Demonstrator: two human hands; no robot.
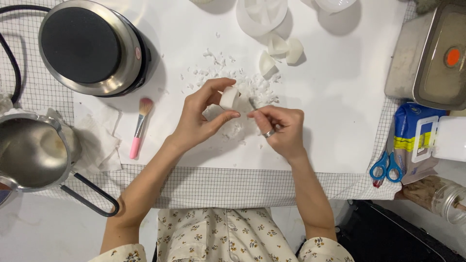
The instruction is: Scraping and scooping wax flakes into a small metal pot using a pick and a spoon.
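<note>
Overhead view of a white tabletop [340, 87] during the trimming of a small cast piece. At the centre of the frame the left hand [204, 119] has its grip closed on a white wax-like piece [229, 97], pinched between thumb and fingers and held just above the tabletop. The right hand [281, 128], wearing a ring [268, 133], has its fingers pinched together against the piece's near edge; whether they hold a small tool or only a flake cannot be told.

White shavings [218, 73] lie scattered just above the hands, so the step in hand appears to be the scraping or picking away of excess material from the piece. The next move likely calls for a steady hold by the left hand while the right works along the edge with light pressure, since the material seems brittle.

Three similar white pieces [281, 51] lie together toward the upper centre, below a round white mould [262, 17]. A black hot plate [90, 46] occupies the upper left, a metal pouring pot [31, 153] the left edge, with a pink-handled brush [138, 128] between them and the hands. Blue scissors [386, 167] lie at the lower right.
</note>
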